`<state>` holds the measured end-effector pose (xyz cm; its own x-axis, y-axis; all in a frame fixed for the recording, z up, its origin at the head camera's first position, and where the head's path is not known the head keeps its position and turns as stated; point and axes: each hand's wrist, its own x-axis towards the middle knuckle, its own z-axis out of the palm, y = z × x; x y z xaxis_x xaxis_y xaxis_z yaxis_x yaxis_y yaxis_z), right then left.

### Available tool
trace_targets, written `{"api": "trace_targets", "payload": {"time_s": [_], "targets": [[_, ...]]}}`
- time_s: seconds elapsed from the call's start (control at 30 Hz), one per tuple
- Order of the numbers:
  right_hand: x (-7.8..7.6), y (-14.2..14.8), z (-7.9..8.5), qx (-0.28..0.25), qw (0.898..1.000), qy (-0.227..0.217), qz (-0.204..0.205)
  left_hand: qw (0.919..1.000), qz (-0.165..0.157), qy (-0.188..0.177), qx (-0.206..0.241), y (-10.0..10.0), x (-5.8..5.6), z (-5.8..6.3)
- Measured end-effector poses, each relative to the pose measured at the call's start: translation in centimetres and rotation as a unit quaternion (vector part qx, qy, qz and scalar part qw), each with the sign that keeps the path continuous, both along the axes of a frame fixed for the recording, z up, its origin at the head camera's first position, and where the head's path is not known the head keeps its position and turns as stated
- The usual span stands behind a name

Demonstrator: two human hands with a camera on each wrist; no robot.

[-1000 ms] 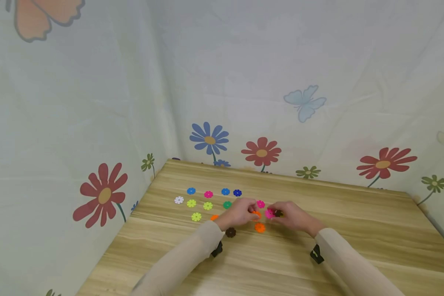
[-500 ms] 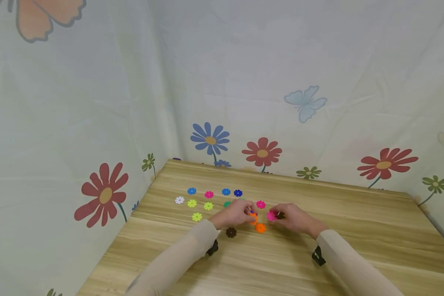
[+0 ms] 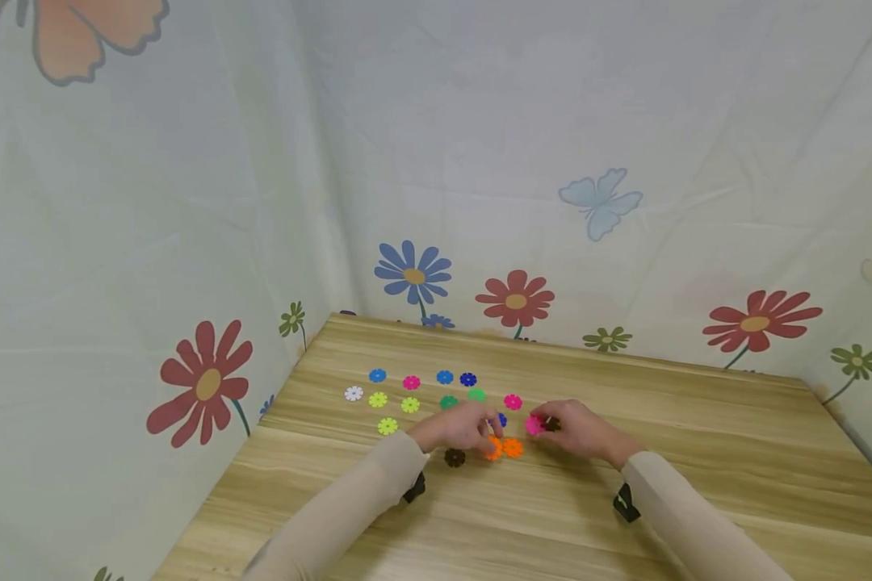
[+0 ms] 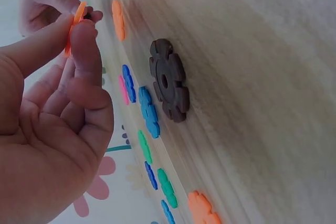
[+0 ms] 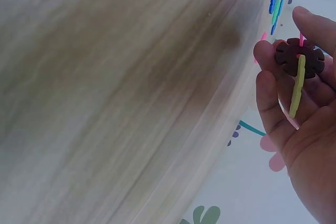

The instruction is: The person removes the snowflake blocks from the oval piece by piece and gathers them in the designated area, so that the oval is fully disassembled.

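Note:
Flower-shaped plastic discs with slotted rims lie on a wooden table. My left hand [image 3: 465, 426] pinches an orange flower disc [image 4: 76, 27] between thumb and forefinger, close to the tabletop. Beside it lies another orange disc [image 3: 512, 447]. A dark brown disc [image 4: 169, 81] sits near the left wrist. My right hand [image 3: 577, 428] holds a small cluster of interlocked discs: a pink one [image 3: 534, 425], a dark brown one [image 5: 300, 57] and a yellow-green one [image 5: 297, 87] standing edge-on. The fingers partly hide the pink disc in the right wrist view.
Several loose discs lie left of and beyond the hands, including a white disc [image 3: 354, 393], a pink disc [image 3: 411, 382] and a dark green disc [image 3: 448, 402]. A printed cloth [image 3: 465, 161] hangs behind the wooden table [image 3: 698, 452].
My left hand has brought the orange disc slightly left and nearer the front, away from the right hand's cluster. Its fingers have spread somewhat. The right hand has hardly moved.

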<state>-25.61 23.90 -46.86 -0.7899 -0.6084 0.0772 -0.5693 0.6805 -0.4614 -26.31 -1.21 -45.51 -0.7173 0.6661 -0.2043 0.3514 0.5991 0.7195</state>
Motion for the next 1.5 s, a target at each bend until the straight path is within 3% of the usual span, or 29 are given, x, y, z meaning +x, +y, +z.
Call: {"api": "trace_targets", "payload": {"time_s": [0.3, 0.87, 1.23, 1.5], "targets": [[-0.04, 0.13, -0.12, 0.009, 1.0, -0.008, -0.015, 0.9966, -0.061, 0.024, -0.049, 0.15, -0.07, -0.81], [-0.17, -0.02, -0.27, 0.007, 1.0, -0.012, -0.015, 0.9928, -0.108, -0.001, -0.053, 0.56, 0.53, -0.73], [-0.41, -0.01, -0.5, 0.001, 1.0, -0.009, -0.01, 0.9944, -0.087, 0.001, -0.059, 0.61, 0.42, -0.63], [-0.57, -0.1, -0.51, -0.011, 1.0, -0.003, -0.006, 0.9997, 0.005, -0.012, -0.018, 0.73, -0.1, -0.36]]}}
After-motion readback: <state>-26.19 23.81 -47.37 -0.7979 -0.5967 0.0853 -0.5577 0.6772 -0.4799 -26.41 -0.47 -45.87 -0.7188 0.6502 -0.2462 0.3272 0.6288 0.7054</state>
